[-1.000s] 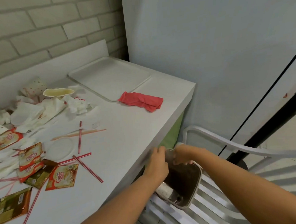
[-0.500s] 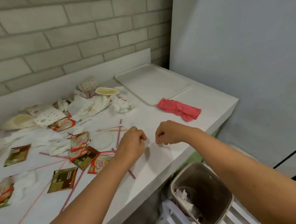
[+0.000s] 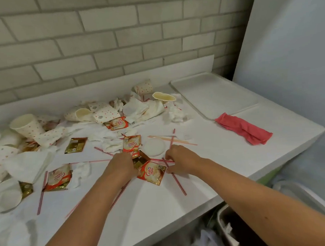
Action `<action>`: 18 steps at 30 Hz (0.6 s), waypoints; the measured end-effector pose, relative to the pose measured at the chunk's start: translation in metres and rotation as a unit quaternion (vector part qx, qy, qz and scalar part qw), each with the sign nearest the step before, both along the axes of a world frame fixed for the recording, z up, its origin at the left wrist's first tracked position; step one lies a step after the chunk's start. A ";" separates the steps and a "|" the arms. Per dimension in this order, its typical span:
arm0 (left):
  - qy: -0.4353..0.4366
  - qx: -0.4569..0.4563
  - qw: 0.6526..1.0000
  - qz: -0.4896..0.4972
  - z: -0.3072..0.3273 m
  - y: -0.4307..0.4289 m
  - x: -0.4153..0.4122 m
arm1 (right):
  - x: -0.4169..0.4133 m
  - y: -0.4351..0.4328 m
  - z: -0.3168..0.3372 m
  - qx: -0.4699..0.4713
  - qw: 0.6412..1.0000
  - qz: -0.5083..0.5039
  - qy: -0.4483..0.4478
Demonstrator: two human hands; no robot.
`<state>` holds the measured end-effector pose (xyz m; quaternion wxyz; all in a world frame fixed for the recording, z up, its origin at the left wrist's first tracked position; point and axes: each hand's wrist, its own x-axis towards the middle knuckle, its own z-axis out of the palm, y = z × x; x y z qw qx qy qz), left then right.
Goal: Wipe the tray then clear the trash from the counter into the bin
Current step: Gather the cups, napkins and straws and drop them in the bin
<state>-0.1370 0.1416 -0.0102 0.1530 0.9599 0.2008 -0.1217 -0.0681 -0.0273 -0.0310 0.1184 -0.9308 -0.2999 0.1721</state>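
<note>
Hands at counter (image 3: 227, 156) | your left hand (image 3: 120, 167) covered sachets (image 3: 151, 173), grasp indiscernible | your right hand (image 3: 182, 160) pinched striped straw (image 3: 178, 185) | bin (image 3: 242, 230) near right

Red-striped straws (image 3: 174, 176), pink cloth (image 3: 243, 128), white tray (image 3: 211, 94), polka-dot cups (image 3: 28, 125)

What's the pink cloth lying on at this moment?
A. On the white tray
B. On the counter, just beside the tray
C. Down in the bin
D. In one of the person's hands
B: the pink cloth lies crumpled on the white counter, next to the near edge of the tray and not on it.
</note>
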 end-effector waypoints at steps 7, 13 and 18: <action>0.077 0.024 0.997 -0.006 -0.006 0.012 -0.019 | 0.005 0.006 0.004 -0.038 0.999 -0.017 0.010; 0.067 0.077 0.994 -0.047 -0.008 0.002 -0.021 | 0.000 0.016 0.010 -0.104 0.994 -0.010 -0.003; 0.052 0.132 0.989 -0.049 -0.009 0.002 -0.025 | -0.004 0.016 0.008 -0.105 0.994 -0.011 -0.011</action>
